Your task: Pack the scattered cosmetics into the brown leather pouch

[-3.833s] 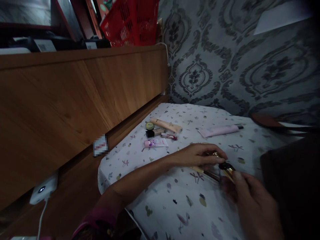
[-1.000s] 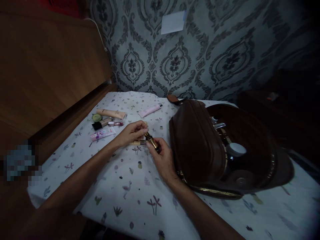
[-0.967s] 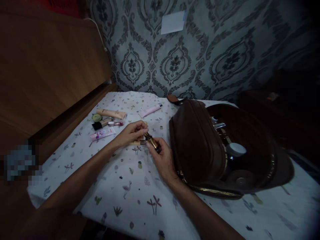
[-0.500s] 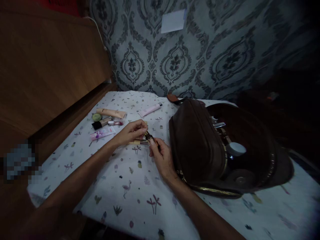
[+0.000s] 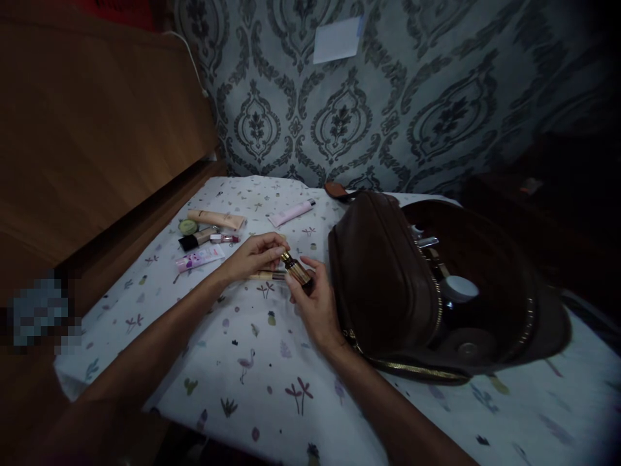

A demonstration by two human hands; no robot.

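Note:
A small dark-brown dropper bottle (image 5: 297, 270) with a gold collar and a gold label is tilted between my two hands, just above the cloth. The fingertips of my left hand (image 5: 258, 254) pinch it at the cap end, which they partly cover. My right hand (image 5: 316, 301) holds the body between thumb and fingers, its index finger lifted a little off the glass. Behind the hands, a slim brush-like stick (image 5: 264, 276) lies on the cloth, partly hidden.
Left of my hands lie a beige tube (image 5: 217, 219), a green round jar (image 5: 188, 227), a black-capped bottle (image 5: 198, 239), a lip gloss (image 5: 224, 239) and a printed tube (image 5: 199, 259). A pink tube (image 5: 292, 212) lies farther back. An unzipped brown bag (image 5: 383, 278) stands right.
My right fingers have loosened and shifted around the dropper bottle, so more of its body and label shows. My left hand stays at the cap end.

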